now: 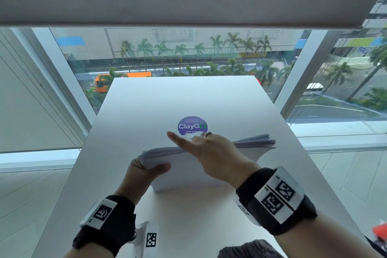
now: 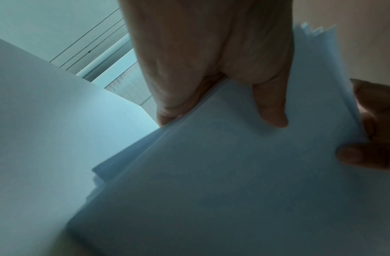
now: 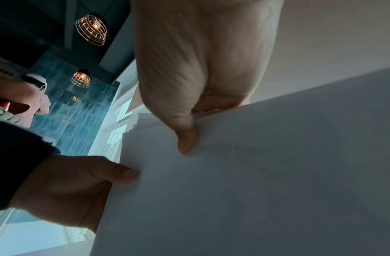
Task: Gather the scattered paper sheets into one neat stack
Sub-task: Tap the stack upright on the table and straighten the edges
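A stack of white paper sheets (image 1: 188, 172) stands tilted on its lower edge on the white table (image 1: 167, 98). Its top edges are uneven and fan out toward the right. My left hand (image 1: 146, 168) grips the stack's left edge, thumb on the near face (image 2: 273, 112) and fingers behind. My right hand (image 1: 209, 148) lies over the top edge, index finger stretched to the left. In the right wrist view its thumb (image 3: 187, 143) pinches the stack (image 3: 255, 173) against the fingers behind. No loose sheets show elsewhere on the table.
A round purple ClayGo sticker (image 1: 192, 125) sits on the table just beyond the stack. The table ends at a large window (image 1: 188, 58). A red object (image 1: 380, 232) shows at the far right edge. A dark cloth (image 1: 249, 249) lies near my body.
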Action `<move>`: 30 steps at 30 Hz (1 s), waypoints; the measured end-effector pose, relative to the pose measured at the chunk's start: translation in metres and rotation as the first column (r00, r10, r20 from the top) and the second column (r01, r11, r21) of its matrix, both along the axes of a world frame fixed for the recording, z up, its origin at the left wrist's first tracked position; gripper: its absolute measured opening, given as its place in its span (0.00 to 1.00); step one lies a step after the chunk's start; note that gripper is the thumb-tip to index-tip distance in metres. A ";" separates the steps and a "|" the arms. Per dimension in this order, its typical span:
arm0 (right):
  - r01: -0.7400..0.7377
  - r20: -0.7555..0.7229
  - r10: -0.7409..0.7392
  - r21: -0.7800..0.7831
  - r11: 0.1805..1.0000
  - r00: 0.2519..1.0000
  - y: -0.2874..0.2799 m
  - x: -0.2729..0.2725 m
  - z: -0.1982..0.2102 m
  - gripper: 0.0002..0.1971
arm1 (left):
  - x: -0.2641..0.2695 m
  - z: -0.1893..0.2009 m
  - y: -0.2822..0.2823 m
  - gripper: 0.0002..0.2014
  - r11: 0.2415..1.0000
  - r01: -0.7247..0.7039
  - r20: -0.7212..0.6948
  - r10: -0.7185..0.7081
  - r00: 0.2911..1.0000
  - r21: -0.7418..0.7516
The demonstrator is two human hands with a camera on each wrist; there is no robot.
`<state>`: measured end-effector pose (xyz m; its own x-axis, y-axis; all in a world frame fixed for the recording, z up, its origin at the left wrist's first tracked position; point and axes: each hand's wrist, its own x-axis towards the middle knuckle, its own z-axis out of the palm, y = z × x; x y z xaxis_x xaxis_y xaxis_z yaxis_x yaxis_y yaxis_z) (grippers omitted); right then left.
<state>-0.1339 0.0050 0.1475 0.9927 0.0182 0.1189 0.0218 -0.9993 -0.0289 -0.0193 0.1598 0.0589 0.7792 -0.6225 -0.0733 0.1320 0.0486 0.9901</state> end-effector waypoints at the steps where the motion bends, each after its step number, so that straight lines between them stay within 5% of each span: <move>1: 0.003 0.001 -0.003 0.013 1.000 1.000 0.001 0.000 0.003 0.41 | 0.001 0.000 0.001 0.13 1.000 0.002 -0.004 -0.002 1.000 0.005; 6: 0.031 -0.009 -0.031 0.061 0.998 0.999 0.010 -0.004 0.002 0.42 | 0.003 -0.010 0.003 0.16 0.995 -0.003 0.006 0.002 1.000 0.095; 10: 0.031 -0.021 -0.032 -0.041 0.999 0.999 0.019 -0.002 0.001 0.42 | 0.002 -0.015 0.005 0.14 0.996 -0.012 -0.005 0.012 1.000 0.086; 19: 0.074 0.139 -0.059 -0.105 0.992 0.989 0.023 0.002 -0.009 0.44 | -0.016 -0.014 -0.003 0.22 0.985 -0.166 0.004 0.166 0.986 0.046; 25: 0.092 0.159 -0.086 -0.028 0.995 0.983 0.027 0.007 -0.011 0.44 | -0.009 -0.015 -0.006 0.12 0.976 -0.208 -0.037 0.211 0.977 0.066; 30: 0.181 0.021 -0.182 0.037 0.983 0.983 0.013 0.013 0.003 0.37 | -0.004 -0.013 -0.008 0.09 0.982 -0.149 -0.006 0.151 0.989 0.114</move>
